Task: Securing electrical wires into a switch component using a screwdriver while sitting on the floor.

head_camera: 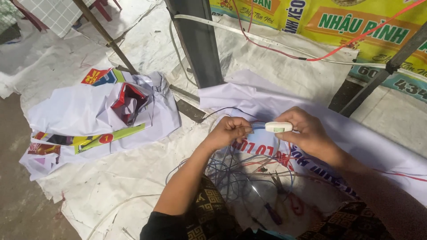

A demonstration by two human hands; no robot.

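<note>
My right hand [307, 133] grips a small white inline switch [278, 127] with a green mark on its side. My left hand [229, 131] pinches thin wires [255, 127] that run into the switch's left end. Both hands are held close together above a loose tangle of blue, white and red wires [240, 171] lying on white sheeting. A screwdriver with a purple handle [271, 213] lies among the wires below my hands.
A grey metal post [198, 42] stands just beyond my hands. Crumpled printed banners [95, 118] lie at the left. A yellow and green banner [356, 22] is at the back right, crossed by a red cable [338, 49]. A dark slanted bar [382, 73] stands at the right.
</note>
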